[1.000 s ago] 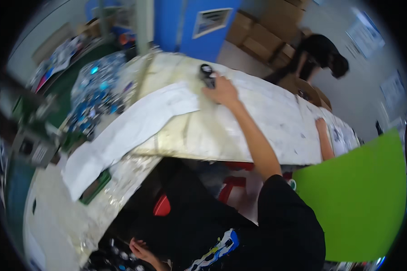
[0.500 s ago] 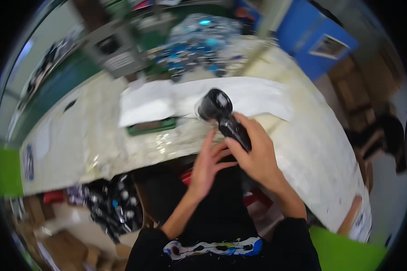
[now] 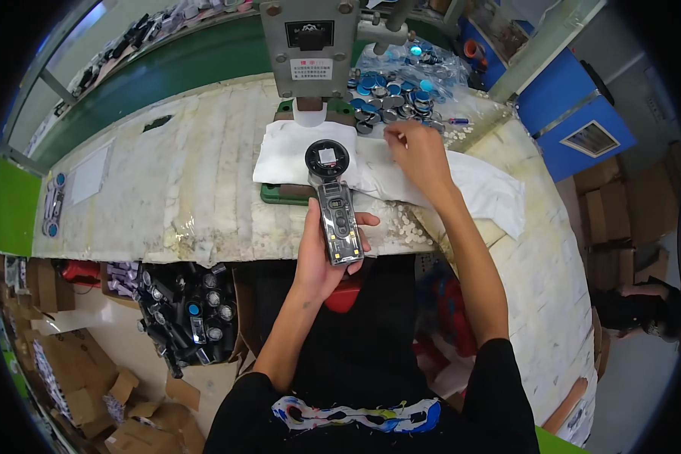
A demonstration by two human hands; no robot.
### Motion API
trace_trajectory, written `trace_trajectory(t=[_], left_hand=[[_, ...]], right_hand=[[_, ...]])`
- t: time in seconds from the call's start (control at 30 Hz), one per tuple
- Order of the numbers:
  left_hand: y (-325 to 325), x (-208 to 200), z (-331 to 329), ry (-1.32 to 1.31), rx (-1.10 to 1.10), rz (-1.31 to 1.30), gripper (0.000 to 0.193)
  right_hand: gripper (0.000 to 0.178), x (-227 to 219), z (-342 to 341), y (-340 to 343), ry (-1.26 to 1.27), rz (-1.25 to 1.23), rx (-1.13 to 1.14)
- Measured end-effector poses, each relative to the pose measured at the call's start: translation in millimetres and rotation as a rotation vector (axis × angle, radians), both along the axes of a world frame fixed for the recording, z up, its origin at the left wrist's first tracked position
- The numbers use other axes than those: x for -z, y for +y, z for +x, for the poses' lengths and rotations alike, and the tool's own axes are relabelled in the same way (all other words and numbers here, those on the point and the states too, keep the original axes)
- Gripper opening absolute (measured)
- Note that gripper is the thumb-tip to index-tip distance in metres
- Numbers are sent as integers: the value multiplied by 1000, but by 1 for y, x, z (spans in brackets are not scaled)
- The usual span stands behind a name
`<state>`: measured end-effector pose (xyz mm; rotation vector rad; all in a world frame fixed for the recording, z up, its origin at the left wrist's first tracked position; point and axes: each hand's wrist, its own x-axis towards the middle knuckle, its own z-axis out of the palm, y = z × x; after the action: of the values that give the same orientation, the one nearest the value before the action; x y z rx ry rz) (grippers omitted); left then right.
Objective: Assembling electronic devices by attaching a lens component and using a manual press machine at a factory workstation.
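Note:
My left hand (image 3: 316, 257) is wrapped round the clear-cased handle of a handheld fan (image 3: 338, 227). Its round black head points away from me, with a pale square at its centre. The fan is held over the front of a green press base (image 3: 281, 194), which a folded white cloth (image 3: 286, 151) partly covers. Over the cloth's right part is my right hand (image 3: 420, 155), fingers curled in a pinch. Whatever the fingertips hold, if anything, does not show. Just beyond them lies a heap of blue and silver discs (image 3: 390, 102).
A grey press (image 3: 308, 45) stands behind the cloth. Clear plastic bagging (image 3: 450, 68) lies by the discs. Below the table's left edge, a carton (image 3: 242, 318) holds several similar fans. Another person's forearm (image 3: 566, 408) rests at the lower right. Blue cabinets (image 3: 575, 129) stand beyond.
The fan has passed from my right hand to my left and now stands more upright, further left in view. My right hand has moved up beside the discs. The view has turned.

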<state>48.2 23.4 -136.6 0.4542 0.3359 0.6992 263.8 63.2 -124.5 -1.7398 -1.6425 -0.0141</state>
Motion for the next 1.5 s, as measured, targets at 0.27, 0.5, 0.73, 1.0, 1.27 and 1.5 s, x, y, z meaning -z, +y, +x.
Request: trace_trajectory(t=[0.27,0.5,0.73,1.0,1.27,1.5], left_hand=[[18,5,-8,-47,-17,-25,53],[23,5,-9,-57,-18,-65,55],[25,13,-10,-109,-7,-40,54],[22,13,-2,-72,-31,-60,53],[21,6,-11,39,-130,-58,51],[17,4,0,25,-80,-14,50]], right_hand=[[16,17,9,51,-327,-201,66],[17,-17,31,-8,533,-265,17],[17,-22,54,-93,237,-472,181],[22,-21,40,-110,38,-273,130],[23,1,38,-94,-39,-269,196],[19,-8,36,-106,-119,-259,336]])
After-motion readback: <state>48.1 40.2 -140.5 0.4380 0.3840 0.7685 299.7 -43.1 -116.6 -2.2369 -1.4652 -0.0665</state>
